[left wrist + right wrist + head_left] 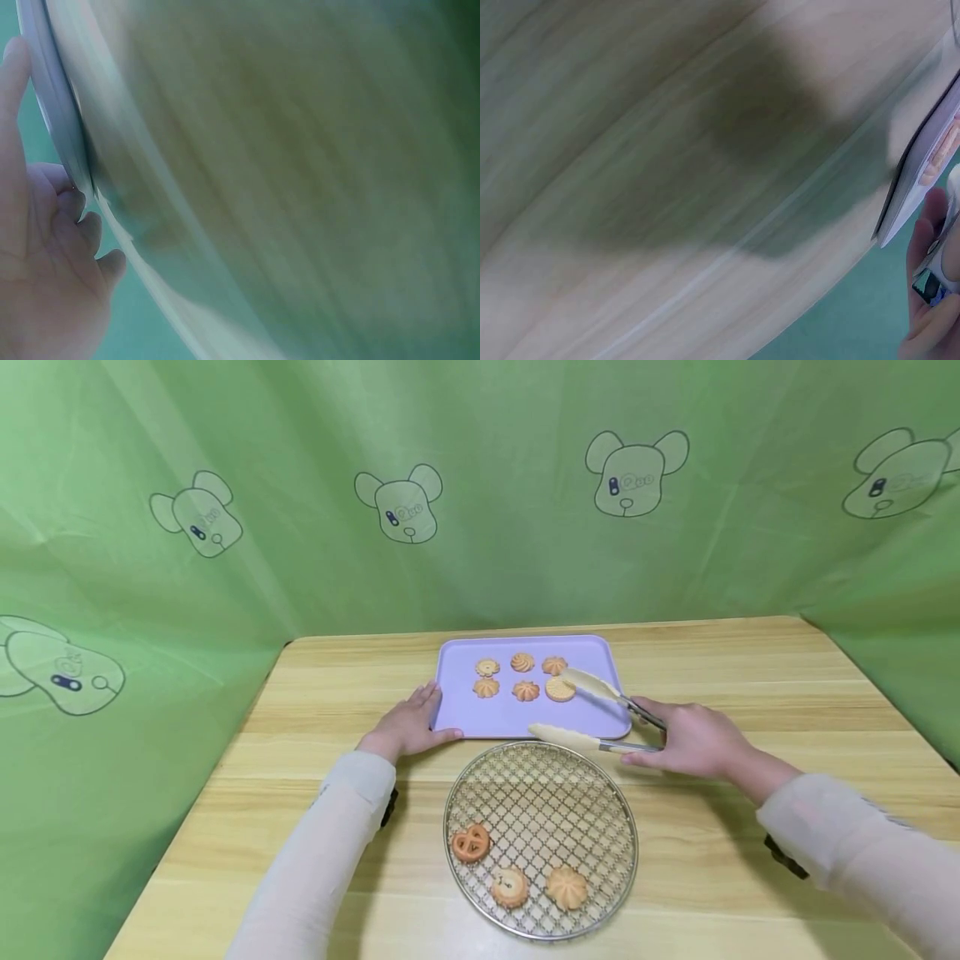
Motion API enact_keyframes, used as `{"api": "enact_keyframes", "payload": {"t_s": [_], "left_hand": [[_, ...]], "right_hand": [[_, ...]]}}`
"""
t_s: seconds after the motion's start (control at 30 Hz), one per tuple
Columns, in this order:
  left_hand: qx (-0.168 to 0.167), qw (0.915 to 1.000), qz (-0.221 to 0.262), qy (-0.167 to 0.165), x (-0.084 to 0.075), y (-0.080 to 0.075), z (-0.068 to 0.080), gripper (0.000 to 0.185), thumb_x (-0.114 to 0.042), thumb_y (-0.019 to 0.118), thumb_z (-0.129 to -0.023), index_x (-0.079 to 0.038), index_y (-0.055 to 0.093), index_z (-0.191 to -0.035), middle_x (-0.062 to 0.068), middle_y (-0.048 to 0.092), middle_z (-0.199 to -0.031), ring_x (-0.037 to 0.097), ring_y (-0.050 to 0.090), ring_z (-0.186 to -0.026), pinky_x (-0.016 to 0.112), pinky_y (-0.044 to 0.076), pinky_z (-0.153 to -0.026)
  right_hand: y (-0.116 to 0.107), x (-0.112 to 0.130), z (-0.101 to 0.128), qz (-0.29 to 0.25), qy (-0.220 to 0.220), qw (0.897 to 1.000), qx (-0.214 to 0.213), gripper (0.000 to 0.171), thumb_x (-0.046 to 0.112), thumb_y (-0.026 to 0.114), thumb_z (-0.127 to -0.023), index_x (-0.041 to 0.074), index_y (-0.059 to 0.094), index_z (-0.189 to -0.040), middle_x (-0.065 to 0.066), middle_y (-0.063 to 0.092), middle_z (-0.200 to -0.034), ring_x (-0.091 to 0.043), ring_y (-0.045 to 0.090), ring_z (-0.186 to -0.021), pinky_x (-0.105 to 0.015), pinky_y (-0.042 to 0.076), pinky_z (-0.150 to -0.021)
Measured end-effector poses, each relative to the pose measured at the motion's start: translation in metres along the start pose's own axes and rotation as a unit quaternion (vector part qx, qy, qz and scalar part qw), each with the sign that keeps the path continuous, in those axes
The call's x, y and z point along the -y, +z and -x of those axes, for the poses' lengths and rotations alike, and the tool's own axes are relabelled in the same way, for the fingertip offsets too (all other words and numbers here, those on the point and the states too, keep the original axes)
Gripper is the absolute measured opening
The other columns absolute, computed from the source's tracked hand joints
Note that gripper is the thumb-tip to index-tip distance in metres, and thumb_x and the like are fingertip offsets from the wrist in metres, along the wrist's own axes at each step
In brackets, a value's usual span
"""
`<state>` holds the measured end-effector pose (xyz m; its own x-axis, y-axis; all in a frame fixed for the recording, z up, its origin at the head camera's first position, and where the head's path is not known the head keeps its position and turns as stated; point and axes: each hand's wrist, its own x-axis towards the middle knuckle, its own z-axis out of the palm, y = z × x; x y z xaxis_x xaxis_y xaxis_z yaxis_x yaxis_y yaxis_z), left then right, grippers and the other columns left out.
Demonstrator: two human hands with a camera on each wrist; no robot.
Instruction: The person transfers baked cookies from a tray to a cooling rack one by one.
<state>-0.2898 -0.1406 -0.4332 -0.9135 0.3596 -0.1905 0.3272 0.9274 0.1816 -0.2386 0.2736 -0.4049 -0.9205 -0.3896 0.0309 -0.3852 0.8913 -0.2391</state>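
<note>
A pair of tongs (617, 745) with cream tips is held in my right hand (693, 739), their arms spread apart. One tip is beside a round dotted cookie (558, 690) on the lilac tray (480, 721); the other lies over the tray's front rim. My left hand (408, 724) rests at the tray's front left corner, thumb along the front rim and fingers by the left side. Also in the left wrist view, that hand (56, 255) is against the tray's edge (56, 97). Several other cookies, such as a swirled cookie (522, 662), lie in two rows on the tray.
In front of the tray, a round wire rack (540, 810) sits on the wooden table (750, 693). It bears a pretzel-shaped cookie (471, 843), a round cookie with a scalloped edge (510, 887) and a flower-shaped cookie (567, 887). A green curtain (487, 585) surrounds the table's back and sides.
</note>
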Motion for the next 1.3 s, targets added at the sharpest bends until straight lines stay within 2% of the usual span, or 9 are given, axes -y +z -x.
{"api": "enact_keyframes", "payload": {"t_s": [0.13,0.33,0.57,0.8,1.03,1.3], "left_hand": [[0.003,1.0,-0.001,-0.005,0.0,0.0,0.0,0.098,-0.069,0.042,-0.088,-0.002,0.01,-0.152,0.011,0.003,-0.158,0.027,0.006,-0.144,0.041,0.013,-0.116],[0.003,1.0,-0.002,-0.003,0.001,0.001,-0.002,0.098,-0.07,0.042,-0.088,-0.002,0.01,-0.151,0.011,0.003,-0.158,0.028,0.007,-0.144,0.041,0.014,-0.116],[0.002,1.0,0.002,-0.004,0.001,0.0,-0.001,0.098,-0.07,0.042,-0.088,-0.003,0.01,-0.152,0.01,0.003,-0.158,0.027,0.006,-0.144,0.041,0.014,-0.115],[0.003,1.0,-0.001,-0.004,0.001,0.0,-0.001,0.099,-0.071,0.041,-0.087,-0.003,0.009,-0.152,0.01,0.002,-0.158,0.026,0.005,-0.144,0.041,0.013,-0.116],[0.001,1.0,0.0,-0.005,0.002,0.002,-0.002,0.1,-0.072,0.04,-0.087,-0.004,0.009,-0.152,0.01,0.001,-0.158,0.026,0.005,-0.144,0.04,0.013,-0.116],[0.0,1.0,0.001,-0.007,0.002,0.002,-0.002,0.1,-0.072,0.041,-0.087,-0.004,0.009,-0.152,0.01,0.002,-0.158,0.025,0.005,-0.144,0.04,0.013,-0.116]], "right_hand": [[0.001,0.005,-0.006,-0.002,0.025,1.0,0.001,0.109,0.076,0.062,-0.07,0.001,0.038,-0.145,0.001,0.04,-0.051,-0.014,0.038,-0.045,-0.029,0.033,-0.04],[0.002,0.013,-0.013,0.001,0.052,0.999,0.009,0.112,0.077,0.06,-0.07,-0.003,0.036,-0.144,-0.002,0.047,-0.057,-0.018,0.047,-0.053,-0.03,0.038,-0.041],[0.004,0.013,-0.018,0.003,0.072,0.997,0.024,0.106,0.074,0.059,-0.074,-0.003,0.037,-0.143,-0.004,0.05,-0.06,-0.021,0.049,-0.057,-0.031,0.039,-0.041],[0.004,0.011,-0.021,0.017,0.069,0.997,0.03,0.099,0.07,0.058,-0.079,-0.005,0.039,-0.141,-0.007,0.056,-0.067,-0.022,0.051,-0.06,-0.032,0.041,-0.042],[0.004,0.011,-0.022,0.03,0.061,0.997,0.025,0.095,0.068,0.059,-0.08,-0.005,0.042,-0.139,-0.016,0.063,-0.079,-0.024,0.054,-0.062,-0.034,0.043,-0.043],[0.001,0.014,-0.025,0.034,0.055,0.998,0.027,0.09,0.062,0.061,-0.083,-0.006,0.042,-0.139,-0.018,0.064,-0.08,-0.024,0.055,-0.061,-0.035,0.044,-0.043]]}}
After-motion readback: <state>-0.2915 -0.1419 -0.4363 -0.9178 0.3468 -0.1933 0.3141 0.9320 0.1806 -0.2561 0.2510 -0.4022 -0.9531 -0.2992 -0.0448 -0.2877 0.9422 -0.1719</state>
